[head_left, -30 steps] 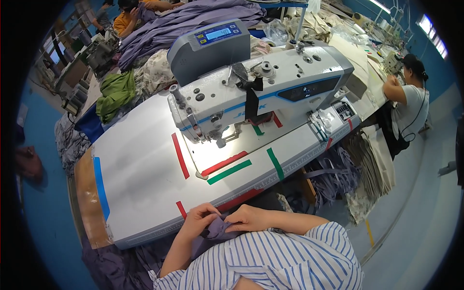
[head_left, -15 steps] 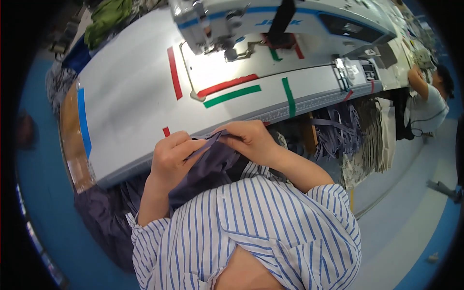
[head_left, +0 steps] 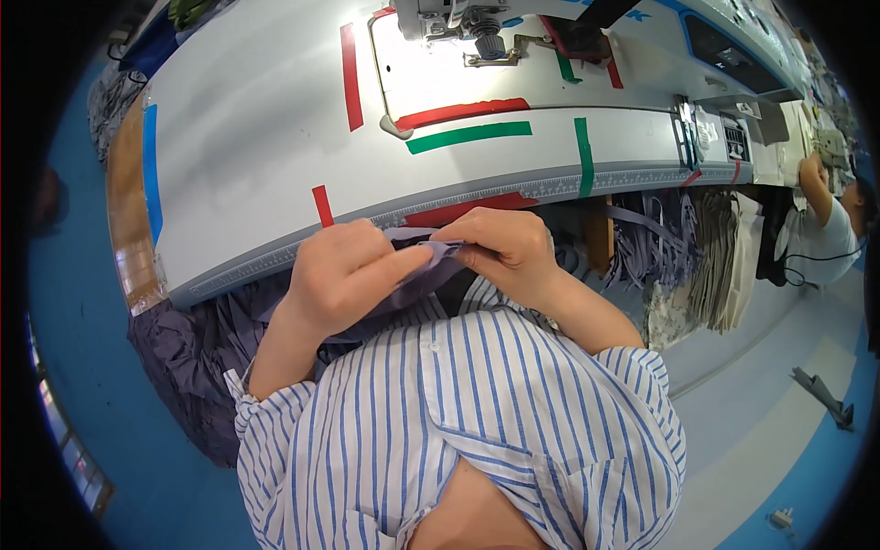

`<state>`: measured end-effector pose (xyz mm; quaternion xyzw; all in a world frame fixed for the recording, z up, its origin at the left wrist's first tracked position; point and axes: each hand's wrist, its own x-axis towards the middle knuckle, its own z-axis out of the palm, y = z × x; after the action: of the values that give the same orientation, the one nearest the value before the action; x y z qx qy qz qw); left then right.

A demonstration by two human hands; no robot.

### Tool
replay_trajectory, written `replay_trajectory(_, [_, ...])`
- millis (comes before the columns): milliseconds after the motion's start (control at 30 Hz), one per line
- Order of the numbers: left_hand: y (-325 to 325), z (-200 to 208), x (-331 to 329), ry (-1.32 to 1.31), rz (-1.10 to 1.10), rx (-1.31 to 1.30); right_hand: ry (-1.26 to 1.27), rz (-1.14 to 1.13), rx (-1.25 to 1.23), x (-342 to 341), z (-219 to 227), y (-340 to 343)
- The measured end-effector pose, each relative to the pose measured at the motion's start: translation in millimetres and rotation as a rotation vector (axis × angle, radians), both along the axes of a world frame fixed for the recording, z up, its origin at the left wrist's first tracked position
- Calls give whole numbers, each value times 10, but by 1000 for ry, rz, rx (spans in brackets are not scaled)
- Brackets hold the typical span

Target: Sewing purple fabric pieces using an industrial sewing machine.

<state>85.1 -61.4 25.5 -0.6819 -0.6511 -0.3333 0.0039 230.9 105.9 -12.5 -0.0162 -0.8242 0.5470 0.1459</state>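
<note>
Both hands pinch the edge of a dark purple-grey fabric [head_left: 426, 275] just off the front edge of the sewing table [head_left: 247, 174]. My left hand [head_left: 344, 275] is closed, its thumb laid along the cloth. Close beside it, my right hand [head_left: 509, 252] grips a folded part of the same fabric between thumb and fingers. The rest of the cloth hangs over my lap and bunches to the left, partly hidden by my arms. Beyond the hands stands a sewing machine [head_left: 472, 27], its lit needle area apart from the fabric.
A ruler strip [head_left: 623, 176] runs along the table's front edge, with red and green tape [head_left: 472, 137] on the top. Below hang purple strips [head_left: 655, 229] and beige fabric pieces [head_left: 715, 257]. Another person [head_left: 825, 225] sits at far right.
My view has shifted, so the machine sits higher in the picture. The hands have drawn nearer each other on the fabric, the left one turning with its back upward.
</note>
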Motion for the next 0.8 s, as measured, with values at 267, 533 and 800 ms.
replay_trajectory(267, [293, -145, 17, -153, 293, 143, -113, -78, -383, 68, -90, -53])
replay_trajectory(533, [-471, -507, -121, -296, 360, 16, -92, -219, -436, -22, -164, 98])
replay_trajectory(800, [-1371, -782, -296, -342, 645, -238, -168, -382, -236, 52, 86, 261])
